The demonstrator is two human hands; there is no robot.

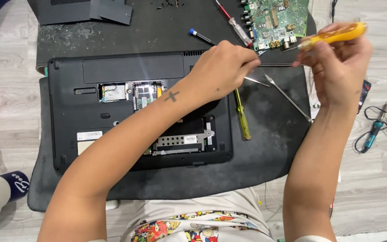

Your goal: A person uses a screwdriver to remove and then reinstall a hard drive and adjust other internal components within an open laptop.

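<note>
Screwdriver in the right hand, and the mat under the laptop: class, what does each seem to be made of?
Screwdriver: handle looks like translucent amber plastic, glossy; it lets light through. Shaft looks like metal, mostly hidden by the right hand. Mat: dark, matte, dusty, with a soft curled edge, probably rubber or foam.

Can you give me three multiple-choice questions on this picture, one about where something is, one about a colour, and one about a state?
1. Where does the green-handled screwdriver lie?
A. On the mat, right of the laptop
B. Inside the laptop
C. On the circuit board

2. What colour is the handle of the screwdriver in the right hand?
A. Blue
B. Orange-yellow
C. Black

3. In what state is the laptop?
A. Screen up and running
B. Folded in a bag
C. Bottom up, panels off

Answers: 1 A, it rests on the dark mat beside the laptop's right edge. 2 B, the raised handle is orange-yellow. 3 C, open bays show inner parts.
</note>
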